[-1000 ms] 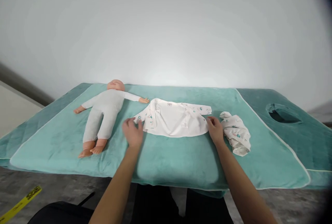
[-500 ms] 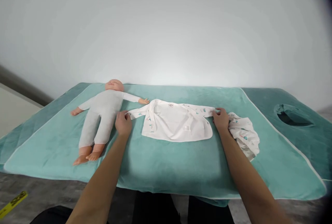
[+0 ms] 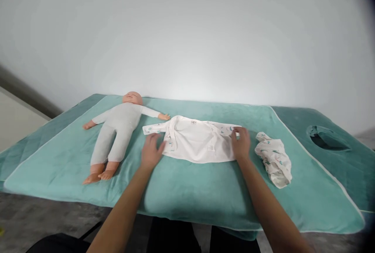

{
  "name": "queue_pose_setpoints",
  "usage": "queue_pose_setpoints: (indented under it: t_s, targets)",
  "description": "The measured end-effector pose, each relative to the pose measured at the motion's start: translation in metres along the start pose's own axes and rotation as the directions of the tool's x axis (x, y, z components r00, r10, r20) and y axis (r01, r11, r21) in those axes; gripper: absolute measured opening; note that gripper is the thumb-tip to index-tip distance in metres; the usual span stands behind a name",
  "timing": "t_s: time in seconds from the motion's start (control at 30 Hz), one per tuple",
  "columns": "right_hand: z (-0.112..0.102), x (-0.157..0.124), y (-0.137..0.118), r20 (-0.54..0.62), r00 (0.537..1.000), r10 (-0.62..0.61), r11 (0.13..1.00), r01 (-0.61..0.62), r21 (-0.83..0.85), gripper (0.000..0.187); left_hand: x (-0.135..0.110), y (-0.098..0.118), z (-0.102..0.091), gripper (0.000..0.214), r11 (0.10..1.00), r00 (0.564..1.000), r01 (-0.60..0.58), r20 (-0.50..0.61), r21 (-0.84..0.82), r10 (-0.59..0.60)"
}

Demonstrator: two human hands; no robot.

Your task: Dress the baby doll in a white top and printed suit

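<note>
A white baby shirt (image 3: 196, 143) with printed sleeves lies spread open on the bed, its neck end away from me. My left hand (image 3: 151, 152) is just below the shirt's left sleeve, fingers apart and a little blurred, with nothing in it. Over the right sleeve end is my right hand (image 3: 241, 143), its thumb and fingers apart; whether it touches the cloth is hard to make out. To the left, a baby doll (image 3: 120, 122) in a pale grey bodysuit lies on its back, one hand close to the shirt.
A crumpled white printed baby garment (image 3: 274, 159) lies right of my right arm. The green cover (image 3: 199, 194) spreads beneath everything, with a dark face hole (image 3: 328, 140) at the far right. A plain wall (image 3: 187, 42) stands behind the bed.
Both hands have let go of the sleeve ends and moved inward. The shirt stays spread. My view has shifted slightly, and the crumpled garment is now uncovered by my right hand.
</note>
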State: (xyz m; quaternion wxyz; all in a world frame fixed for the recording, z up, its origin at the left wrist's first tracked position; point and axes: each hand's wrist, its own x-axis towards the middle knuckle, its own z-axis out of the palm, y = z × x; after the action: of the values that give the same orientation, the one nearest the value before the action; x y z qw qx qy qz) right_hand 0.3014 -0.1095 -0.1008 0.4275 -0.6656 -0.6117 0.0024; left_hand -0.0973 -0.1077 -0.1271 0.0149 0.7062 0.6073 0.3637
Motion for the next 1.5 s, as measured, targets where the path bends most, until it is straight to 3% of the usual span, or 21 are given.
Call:
queue_pose_setpoints:
  t_s: [0.1,0.17,0.23,0.3,0.4,0.5,0.6,0.7,0.83,1.0,1.1,1.2,1.37,1.5]
  targets:
    - [0.034,-0.016,-0.055,0.244,0.937,-0.249,0.965,0.218,0.149,0.037,-0.032,0.019,0.003,0.046,0.985,0.985,-0.145,0.109,0.094,0.135]
    - [0.062,-0.020,-0.091,0.393,0.838,-0.378,0.923,0.308,0.231,0.040,-0.041,0.026,0.003,0.048,0.978,0.996,-0.061,0.076,0.197,0.047]
    - [0.087,-0.021,-0.121,0.488,0.759,-0.430,0.903,0.363,0.231,0.041,-0.043,0.029,0.002,0.041,0.965,0.999,0.023,0.042,0.263,-0.035]
    - [0.104,-0.022,-0.142,0.519,0.728,-0.447,0.893,0.401,0.206,0.040,-0.043,0.028,-0.001,0.032,0.968,0.999,0.027,0.027,0.251,-0.035]
    - [0.117,-0.028,-0.154,0.501,0.732,-0.461,0.884,0.426,0.191,0.038,-0.047,0.024,-0.007,0.030,0.991,0.997,-0.003,-0.072,0.130,0.013]
    - [0.118,-0.037,-0.153,0.489,0.733,-0.473,0.877,0.447,0.177,0.040,-0.052,0.022,-0.010,0.026,0.999,0.987,0.027,-0.162,0.017,-0.024]
    - [0.116,-0.046,-0.151,0.510,0.692,-0.511,0.852,0.485,0.195,0.042,-0.052,0.023,-0.012,0.025,0.999,0.989,0.048,-0.139,-0.009,-0.049]
    - [0.114,-0.057,-0.149,0.538,0.646,-0.542,0.830,0.513,0.221,0.046,-0.050,0.023,-0.011,0.031,0.999,0.991,-0.033,-0.132,0.003,0.033]
    - [0.097,-0.072,-0.123,0.544,0.637,-0.546,0.831,0.496,0.253,0.045,-0.049,0.021,-0.011,0.034,0.995,0.987,-0.097,-0.129,0.013,0.098]
    - [0.030,-0.090,-0.050,0.460,0.775,-0.434,0.894,0.435,0.109,0.049,-0.048,0.024,-0.014,0.025,0.997,0.995,-0.061,-0.081,0.046,0.064]
    - [-0.014,-0.100,-0.020,0.465,0.795,-0.388,0.900,0.435,0.007,0.043,-0.045,0.028,-0.015,0.018,0.993,0.998,-0.051,-0.036,0.106,0.056]
    - [-0.038,-0.101,-0.016,0.468,0.802,-0.370,0.885,0.458,-0.086,0.032,-0.043,0.029,-0.014,0.022,0.994,0.998,-0.014,-0.064,0.112,0.021]
    - [-0.038,-0.088,-0.026,0.445,0.820,-0.361,0.848,0.487,-0.209,0.026,-0.042,0.025,-0.013,0.029,0.996,0.985,0.086,-0.149,0.000,-0.085]
    - [-0.045,-0.088,-0.031,0.388,0.825,-0.411,0.839,0.509,-0.194,0.020,-0.048,0.021,-0.017,0.034,0.999,0.981,0.028,-0.191,-0.032,-0.033]
